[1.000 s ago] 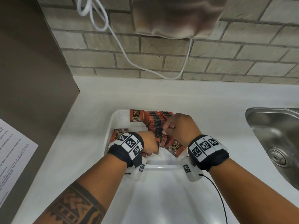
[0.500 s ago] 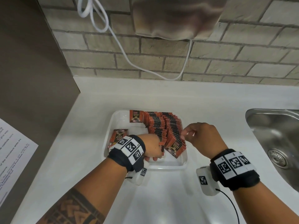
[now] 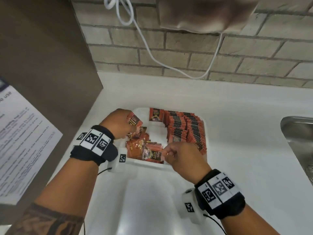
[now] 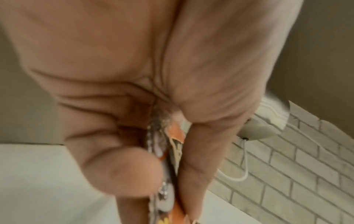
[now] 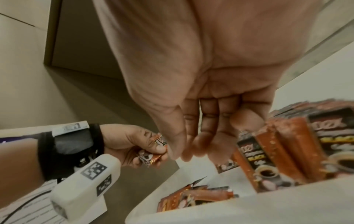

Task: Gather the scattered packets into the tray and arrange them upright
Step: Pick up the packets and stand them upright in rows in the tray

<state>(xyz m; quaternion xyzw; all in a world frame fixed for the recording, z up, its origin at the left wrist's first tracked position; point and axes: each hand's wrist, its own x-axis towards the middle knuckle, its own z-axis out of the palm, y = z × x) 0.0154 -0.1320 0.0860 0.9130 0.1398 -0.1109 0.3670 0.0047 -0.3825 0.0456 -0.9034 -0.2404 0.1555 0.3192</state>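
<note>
My left hand [image 3: 118, 123] is over the far left corner of the white tray [image 3: 204, 131], its grip clamped on a few packets [image 3: 134, 122] between thumb and fingers; the left wrist view shows their thin edges pinched in that hold. My right hand [image 3: 183, 157] hovers over the near edge of the tray, fingers loosely curled toward the thumb. From the right wrist view they are relaxed and carry nothing, though from the head view the fingertips sit just beside a loose packet [image 3: 153, 154] and I cannot tell if they touch it.

The tray sits on the white desk [image 3: 237, 133] near the brick wall [image 3: 186, 53]. Along its right side the upright packets [image 3: 184, 128] stand in tight rows, edge on. One packet [image 3: 155, 114] stands facing me at the far side. In the near left part, flat packets [image 3: 135, 146] lie jumbled and overlapping.

A steel sink [image 3: 298, 133] is at the right edge, a printed sheet [image 3: 22, 141] at the left, and a white cable [image 3: 144, 43] hangs down the wall.
</note>
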